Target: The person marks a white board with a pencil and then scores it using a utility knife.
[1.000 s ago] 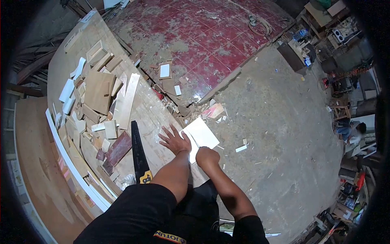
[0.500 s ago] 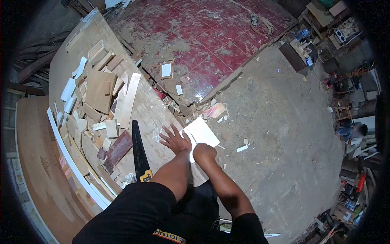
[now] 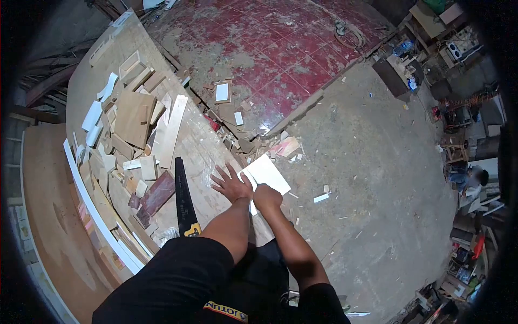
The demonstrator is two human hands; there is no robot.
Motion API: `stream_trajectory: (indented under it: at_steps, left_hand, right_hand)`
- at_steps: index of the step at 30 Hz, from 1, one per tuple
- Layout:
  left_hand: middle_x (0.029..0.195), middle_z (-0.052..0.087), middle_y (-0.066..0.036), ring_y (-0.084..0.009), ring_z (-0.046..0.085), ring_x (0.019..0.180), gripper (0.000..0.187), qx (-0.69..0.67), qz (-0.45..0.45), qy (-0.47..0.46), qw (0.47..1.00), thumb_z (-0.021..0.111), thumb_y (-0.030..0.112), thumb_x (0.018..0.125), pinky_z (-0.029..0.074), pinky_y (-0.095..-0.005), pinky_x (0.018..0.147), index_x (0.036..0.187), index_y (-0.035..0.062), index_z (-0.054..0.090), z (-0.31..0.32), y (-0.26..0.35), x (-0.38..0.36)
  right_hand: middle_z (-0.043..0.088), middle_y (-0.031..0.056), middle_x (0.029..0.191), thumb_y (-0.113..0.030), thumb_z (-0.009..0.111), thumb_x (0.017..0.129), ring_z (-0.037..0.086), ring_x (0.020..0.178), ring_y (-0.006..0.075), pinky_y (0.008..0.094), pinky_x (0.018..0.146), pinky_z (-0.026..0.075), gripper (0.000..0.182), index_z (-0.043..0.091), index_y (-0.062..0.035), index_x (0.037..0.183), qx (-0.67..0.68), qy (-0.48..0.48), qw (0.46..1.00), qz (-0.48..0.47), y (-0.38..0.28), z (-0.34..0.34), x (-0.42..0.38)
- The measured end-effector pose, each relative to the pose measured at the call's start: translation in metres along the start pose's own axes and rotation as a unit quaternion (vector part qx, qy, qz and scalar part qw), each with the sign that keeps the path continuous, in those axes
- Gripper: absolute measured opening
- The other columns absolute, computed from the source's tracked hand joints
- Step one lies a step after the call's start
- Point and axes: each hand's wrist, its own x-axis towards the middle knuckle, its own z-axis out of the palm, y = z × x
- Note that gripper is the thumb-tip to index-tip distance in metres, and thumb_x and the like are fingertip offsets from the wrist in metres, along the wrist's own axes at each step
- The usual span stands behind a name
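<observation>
A white board [image 3: 271, 174] sticks out over the near edge of the wooden workbench [image 3: 204, 156]. My left hand [image 3: 233, 184] lies flat with its fingers spread, pressing on the bench at the board's left side. Close beside it, my right hand [image 3: 267, 198] is closed in a fist at the board's lower edge; whatever it grips is hidden beneath the fingers. A handsaw [image 3: 184, 197] with a black blade and a yellow handle lies on the bench, left of my left forearm.
Wood offcuts [image 3: 132, 119] and a dark reddish block [image 3: 157, 193] are piled on the bench's left side. Scraps [image 3: 280, 147] litter the concrete floor beyond the board. Red tiles [image 3: 264, 65] cover the floor farther off. Another person [image 3: 467, 178] sits at the far right.
My right hand has shifted slightly up and left along the board, nearer to my left hand. My left hand stays almost in place.
</observation>
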Motion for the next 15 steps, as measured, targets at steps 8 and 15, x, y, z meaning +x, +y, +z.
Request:
stream_trajectory:
  at_steps: [8, 15]
  left_hand:
    - [0.159, 0.005, -0.022, -0.0538, 0.0, 0.142, 0.073, -0.004, 0.01, 0.029, 1.0, 0.044, 0.038, 0.09, 0.0, -0.0662, 0.112, 0.154, 0.0141, 0.017, 0.003, -0.001, -0.002]
    - [0.159, 0.004, -0.021, -0.0533, 0.0, 0.142, 0.072, -0.005, 0.009, 0.028, 1.0, 0.043, 0.037, 0.09, 0.0, -0.0653, 0.112, 0.154, 0.014, 0.017, 0.002, 0.0, -0.002]
  right_hand:
    - [0.07, 0.0224, 0.092, -0.02, 0.048, 0.089, 0.07, 0.086, 0.0364, 0.0459, 0.074, 0.055, 0.029, 0.062, 0.0017, 0.101, -0.029, 0.048, 0.997, -0.062, 0.015, 0.009, -0.003]
    - [0.069, 0.025, 0.089, -0.018, 0.047, 0.09, 0.07, 0.083, 0.0378, 0.0482, 0.072, 0.055, 0.026, 0.059, 0.0025, 0.101, -0.021, 0.08, 0.993, -0.086, 0.015, 0.013, 0.0]
